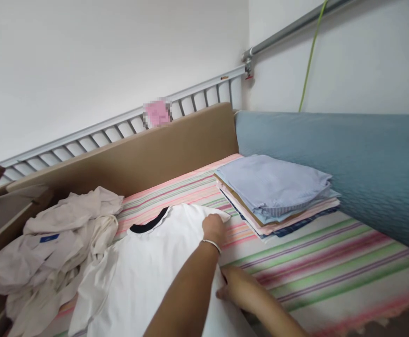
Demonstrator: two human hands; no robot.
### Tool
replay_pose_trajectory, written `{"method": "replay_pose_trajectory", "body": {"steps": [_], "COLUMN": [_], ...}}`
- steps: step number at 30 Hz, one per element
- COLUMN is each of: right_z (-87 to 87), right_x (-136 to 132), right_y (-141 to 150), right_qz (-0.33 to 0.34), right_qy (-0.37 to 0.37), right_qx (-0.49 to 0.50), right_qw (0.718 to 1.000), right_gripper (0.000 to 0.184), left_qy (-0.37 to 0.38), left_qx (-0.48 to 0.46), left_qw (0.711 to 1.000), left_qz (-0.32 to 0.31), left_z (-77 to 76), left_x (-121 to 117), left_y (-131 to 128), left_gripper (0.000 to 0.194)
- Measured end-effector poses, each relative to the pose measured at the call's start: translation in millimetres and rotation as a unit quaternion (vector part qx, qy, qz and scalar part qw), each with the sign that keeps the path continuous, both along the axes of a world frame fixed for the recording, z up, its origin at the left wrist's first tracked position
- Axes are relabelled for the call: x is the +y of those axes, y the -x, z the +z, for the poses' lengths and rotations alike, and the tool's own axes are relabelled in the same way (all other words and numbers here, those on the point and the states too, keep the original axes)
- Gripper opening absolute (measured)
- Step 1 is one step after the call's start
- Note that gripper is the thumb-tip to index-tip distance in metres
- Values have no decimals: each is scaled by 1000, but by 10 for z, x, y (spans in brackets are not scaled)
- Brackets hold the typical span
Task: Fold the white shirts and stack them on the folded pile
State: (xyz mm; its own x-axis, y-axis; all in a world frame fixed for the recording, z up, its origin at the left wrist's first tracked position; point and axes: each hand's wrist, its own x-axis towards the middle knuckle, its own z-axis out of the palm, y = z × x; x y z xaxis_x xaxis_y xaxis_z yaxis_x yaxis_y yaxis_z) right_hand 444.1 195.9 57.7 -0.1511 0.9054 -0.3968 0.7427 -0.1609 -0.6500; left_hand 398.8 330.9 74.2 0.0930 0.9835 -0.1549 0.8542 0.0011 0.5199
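A white T-shirt (148,267) with a black neckband lies spread on a striped bedsheet (331,267). My left hand (214,228), with a bracelet at its wrist, is closed on the shirt at the shoulder and sleeve on the right side. Lower down, my right hand (237,288) pinches the shirt's side edge, its fingertips partly hidden by the fabric. My left forearm crosses over the shirt and covers part of it. The shirt's lower end runs out of view at the bottom.
Right of the shirt stands a stack of folded clothes (274,187), light blue on top. A rumpled heap of pale clothes (60,243) lies on the left. Brown padded board (176,145) and blue panel (331,159) border the bed; a radiator (106,133) is behind.
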Motion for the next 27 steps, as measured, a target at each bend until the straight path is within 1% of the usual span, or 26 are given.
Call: {"method": "replay_pose_trajectory", "body": {"steps": [2,4,6,8,9,11,13,14,15,17,19,21,23,25,27], "right_z": [54,93,127,167,191,244,294,313,327,339,339,341,346,343,314], "right_x": [-28,-56,-102,-178,-227,-339,-448,-495,-535,-596,-645,-698,-760,-822,-877], "right_y": [2,21,73,170,235,390,562,646,722,841,899,903,881,863,870], "right_qz": [39,54,34,15,15,31,63,82,99,122,137,155,173,181,185], "right_qy": [-4,-27,-42,-61,-76,-106,-116,-114,-107,-88,-79,-76,-74,-77,-91], "right_qx": [-2,-14,-39,-54,-54,-45,-51,-62,-80,-121,-149,-167,-173,-161,-125], "right_qw": [999,998,998,997,996,993,990,988,986,981,976,971,967,967,971], "right_gripper": [30,33,36,42,44,49,53,55,57,60,63,63,60,54,50], "left_qy": [15,29,38,41,40,40,39,37,35,29,23,13,-7,-31,-46], "left_qx": [-80,-177,-281,-368,-402,-445,-464,-468,-470,-474,-476,-477,-478,-479,-477], "left_qw": [996,983,957,924,907,879,857,848,841,831,826,827,831,837,842], "left_qz": [20,41,65,97,116,167,222,246,266,291,300,296,283,264,247], "left_z": [102,275,454,567,583,528,386,301,218,84,25,47,123,211,271], "left_x": [132,218,228,155,94,-50,-186,-240,-281,-328,-340,-336,-326,-317,-322], "left_y": [230,551,970,1458,1707,2160,2496,2610,2689,2760,2755,2729,2719,2738,2776], "left_gripper": [14,13,16,17,16,12,10,11,11,14,17,21,25,29,34]}}
